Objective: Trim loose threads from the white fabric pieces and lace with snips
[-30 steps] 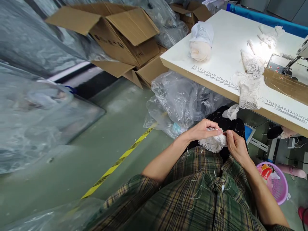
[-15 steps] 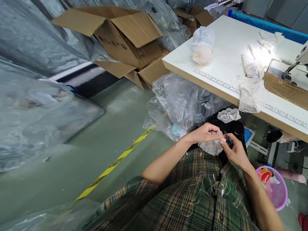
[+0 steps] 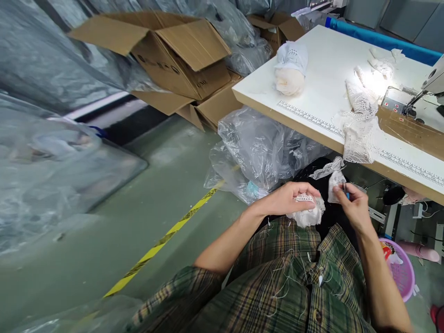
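My left hand [image 3: 289, 199] is closed around a bunched piece of white lace [image 3: 310, 213] above the lap. A short way to the right, my right hand [image 3: 355, 206] pinches another white lace piece [image 3: 336, 181] between thumb and fingers. Small blue and dark thread snips [image 3: 346, 190] are tucked in that same hand, mostly covered by the fingers. A scalloped lace strip [image 3: 322, 172] lies on the black cloth over the knees, touching the pinched piece. More lace [image 3: 359, 134] drapes over the table's front edge.
A white sewing table [image 3: 326, 69] bears a sewing machine [image 3: 430, 83] and a wrapped bundle [image 3: 290, 69]. Clear plastic bags [image 3: 256, 143] lie beneath its left corner. Open cardboard boxes [image 3: 180, 60] stand behind. A pink basket [image 3: 404, 277] sits on the floor at right.
My hands have moved apart. The right one went right with the snips and now pinches a lace piece at the knees. The left one keeps its lace, now more bunched.
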The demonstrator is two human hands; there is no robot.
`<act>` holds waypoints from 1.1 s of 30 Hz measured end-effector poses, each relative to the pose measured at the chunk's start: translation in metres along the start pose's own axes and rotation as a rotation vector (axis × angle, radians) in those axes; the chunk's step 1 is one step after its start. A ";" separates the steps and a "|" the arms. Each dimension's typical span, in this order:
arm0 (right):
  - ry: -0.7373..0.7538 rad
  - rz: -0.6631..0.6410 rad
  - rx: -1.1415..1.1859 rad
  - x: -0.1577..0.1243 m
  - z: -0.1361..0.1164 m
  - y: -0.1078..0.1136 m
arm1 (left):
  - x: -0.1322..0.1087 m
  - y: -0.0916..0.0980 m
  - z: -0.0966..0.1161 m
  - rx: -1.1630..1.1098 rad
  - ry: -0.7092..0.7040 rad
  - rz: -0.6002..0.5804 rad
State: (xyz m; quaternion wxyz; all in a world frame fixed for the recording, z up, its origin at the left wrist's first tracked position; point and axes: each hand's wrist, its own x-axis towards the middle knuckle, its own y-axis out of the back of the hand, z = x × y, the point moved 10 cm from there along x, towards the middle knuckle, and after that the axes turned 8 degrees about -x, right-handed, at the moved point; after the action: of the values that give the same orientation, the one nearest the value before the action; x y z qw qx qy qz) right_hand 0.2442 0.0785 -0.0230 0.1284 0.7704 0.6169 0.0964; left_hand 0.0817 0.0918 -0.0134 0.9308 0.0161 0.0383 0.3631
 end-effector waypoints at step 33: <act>0.527 0.505 -0.595 0.015 -0.045 0.004 | 0.003 0.028 -0.017 0.437 -0.262 0.453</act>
State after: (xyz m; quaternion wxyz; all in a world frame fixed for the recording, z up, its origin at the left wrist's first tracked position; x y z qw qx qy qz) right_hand 0.2376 0.0955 0.0204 0.1550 0.7755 0.3674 0.4896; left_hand 0.0635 0.1147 -0.0288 0.7981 0.2699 -0.0094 0.5385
